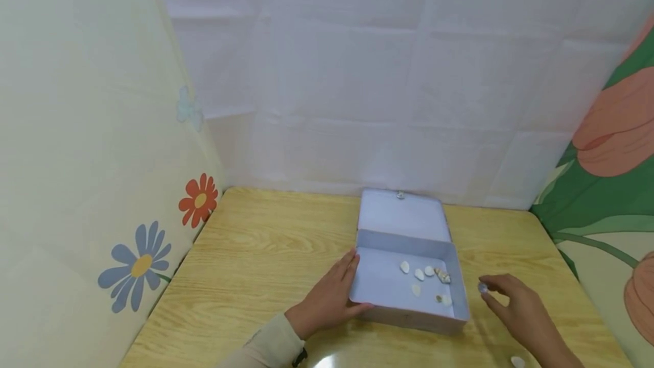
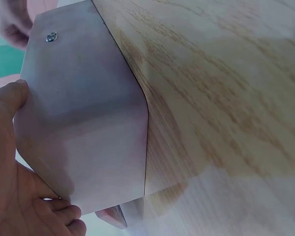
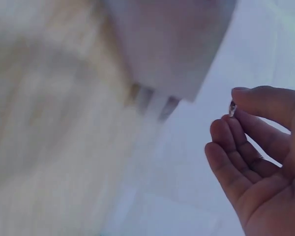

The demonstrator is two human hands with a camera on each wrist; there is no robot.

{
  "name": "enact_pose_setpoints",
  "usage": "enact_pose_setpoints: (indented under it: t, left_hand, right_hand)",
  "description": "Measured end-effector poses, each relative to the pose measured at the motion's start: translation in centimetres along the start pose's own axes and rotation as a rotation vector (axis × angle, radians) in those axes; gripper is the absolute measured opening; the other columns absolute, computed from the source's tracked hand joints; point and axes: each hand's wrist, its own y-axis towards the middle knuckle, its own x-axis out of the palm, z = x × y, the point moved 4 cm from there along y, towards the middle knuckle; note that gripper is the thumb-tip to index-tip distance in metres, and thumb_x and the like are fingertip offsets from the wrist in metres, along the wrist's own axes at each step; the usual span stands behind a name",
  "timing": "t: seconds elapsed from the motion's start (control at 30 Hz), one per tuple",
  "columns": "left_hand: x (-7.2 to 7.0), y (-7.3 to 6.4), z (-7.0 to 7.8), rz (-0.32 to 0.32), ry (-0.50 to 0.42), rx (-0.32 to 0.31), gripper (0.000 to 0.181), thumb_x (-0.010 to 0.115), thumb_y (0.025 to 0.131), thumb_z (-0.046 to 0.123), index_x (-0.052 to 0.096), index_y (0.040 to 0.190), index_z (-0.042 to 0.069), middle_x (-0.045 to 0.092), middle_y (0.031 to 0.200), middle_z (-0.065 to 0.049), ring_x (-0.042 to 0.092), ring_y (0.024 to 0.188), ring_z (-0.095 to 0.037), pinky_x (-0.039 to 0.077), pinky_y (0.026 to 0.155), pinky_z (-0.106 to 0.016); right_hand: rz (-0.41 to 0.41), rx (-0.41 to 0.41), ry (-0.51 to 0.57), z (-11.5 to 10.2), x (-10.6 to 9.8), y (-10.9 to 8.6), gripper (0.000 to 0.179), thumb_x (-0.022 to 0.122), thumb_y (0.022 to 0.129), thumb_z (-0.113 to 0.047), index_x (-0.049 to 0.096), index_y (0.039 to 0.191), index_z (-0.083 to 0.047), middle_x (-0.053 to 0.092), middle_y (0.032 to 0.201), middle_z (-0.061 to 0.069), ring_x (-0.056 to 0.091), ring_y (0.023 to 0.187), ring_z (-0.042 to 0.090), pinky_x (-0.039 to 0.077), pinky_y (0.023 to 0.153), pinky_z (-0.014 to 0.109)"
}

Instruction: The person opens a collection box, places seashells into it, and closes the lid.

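An open box [image 1: 409, 322] with a hinged lid [image 1: 403, 214] tipped back stands on the table. Inside lie several pale shells [image 1: 419, 275], a larger spiral shell [image 1: 443, 276] and a tiny brown piece [image 1: 439, 299]. My left hand [image 1: 329, 300] grips the box's near left corner, thumb on the front and fingers along the left side; the left wrist view shows this hand [image 2: 19, 162] against the outer walls. Just right of the box, my right hand [image 1: 518, 305] pinches a small shiny shell-like piece [image 3: 232, 109] between thumb and fingertip, apart from the box.
A white shell [image 1: 518, 362] lies on the wooden table [image 1: 276, 243] below my right wrist. A plain white cloth [image 1: 332, 101] hangs behind the table. Flower-printed cloths stand at the left [image 1: 102, 158] and right [image 1: 613, 226] edges.
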Motion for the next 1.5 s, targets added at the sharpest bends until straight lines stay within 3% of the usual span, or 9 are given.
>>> enact_pose_setpoints:
  t: [0.17, 0.43, 0.63, 0.97, 1.17, 1.3, 1.5]
  left_hand:
    - [-0.2, -0.1, -0.1, -0.001, -0.009, -0.011, 0.102, 0.047, 0.089, 0.07, 0.022, 0.151, -0.007, 0.016, 0.159, -0.022, 0.021, 0.145, -0.032, 0.027, 0.115, -0.041]
    - [-0.2, -0.1, 0.0, -0.001, -0.007, -0.003, 0.101, 0.046, 0.089, 0.07, 0.023, 0.15, -0.007, 0.017, 0.158, -0.022, 0.022, 0.144, -0.033, 0.028, 0.114, -0.041]
    - [-0.5, -0.2, 0.2, 0.005, -0.011, 0.008, 0.101, 0.048, 0.09, 0.069, 0.025, 0.149, -0.009, 0.019, 0.157, -0.024, 0.023, 0.144, -0.034, 0.029, 0.114, -0.043]
    - [-0.5, -0.2, 0.2, -0.019, 0.0, 0.003, 0.102, 0.044, 0.09, 0.07, 0.021, 0.151, -0.008, 0.016, 0.158, -0.023, 0.019, 0.146, -0.031, 0.027, 0.115, -0.041]
    - [-0.3, -0.2, 0.4, -0.015, 0.003, 0.015, 0.101, 0.045, 0.09, 0.07, 0.022, 0.15, -0.009, 0.017, 0.158, -0.023, 0.021, 0.145, -0.031, 0.027, 0.115, -0.041]
    - [-0.3, -0.3, 0.5, -0.008, 0.004, 0.025, 0.101, 0.046, 0.091, 0.069, 0.022, 0.15, -0.009, 0.018, 0.157, -0.024, 0.022, 0.145, -0.032, 0.028, 0.115, -0.041]
    - [-0.7, -0.1, 0.4, 0.009, 0.009, 0.02, 0.101, 0.048, 0.09, 0.068, 0.023, 0.149, -0.01, 0.02, 0.156, -0.026, 0.024, 0.144, -0.034, 0.028, 0.115, -0.041]
  right_hand:
    - [0.086, -0.079, 0.061, -2.5, 0.2, 1.5, 0.03, 0.074, 0.087, -0.012, 0.069, 0.116, -0.007, 0.067, 0.108, 0.007, 0.065, 0.097, 0.028, 0.055, 0.079, 0.05]
    - [0.108, -0.115, 0.109, -4.3, 1.5, 3.1, 0.03, 0.075, 0.085, -0.008, 0.069, 0.115, -0.007, 0.067, 0.106, 0.007, 0.066, 0.097, 0.026, 0.055, 0.082, 0.047]
    - [0.131, -0.141, 0.135, -4.8, 2.0, 3.5, 0.031, 0.077, 0.083, -0.005, 0.07, 0.113, -0.007, 0.067, 0.103, 0.006, 0.067, 0.094, 0.024, 0.056, 0.081, 0.045]
    - [0.083, -0.102, 0.166, -4.9, 3.1, 4.0, 0.029, 0.076, 0.084, -0.009, 0.069, 0.113, -0.008, 0.066, 0.105, 0.004, 0.065, 0.096, 0.022, 0.056, 0.082, 0.043]
    - [0.079, -0.065, 0.215, -4.0, 4.7, 3.9, 0.028, 0.076, 0.084, -0.008, 0.069, 0.111, -0.007, 0.067, 0.105, 0.004, 0.065, 0.096, 0.021, 0.055, 0.084, 0.042]
    - [0.153, -0.072, 0.236, -3.3, 5.8, 3.6, 0.03, 0.078, 0.081, -0.005, 0.07, 0.109, -0.009, 0.068, 0.104, 0.002, 0.066, 0.093, 0.018, 0.056, 0.083, 0.038]
    - [0.286, -0.162, 0.206, -3.5, 6.5, 3.6, 0.031, 0.081, 0.078, -0.007, 0.071, 0.107, -0.011, 0.067, 0.104, -0.001, 0.065, 0.092, 0.016, 0.055, 0.08, 0.033]
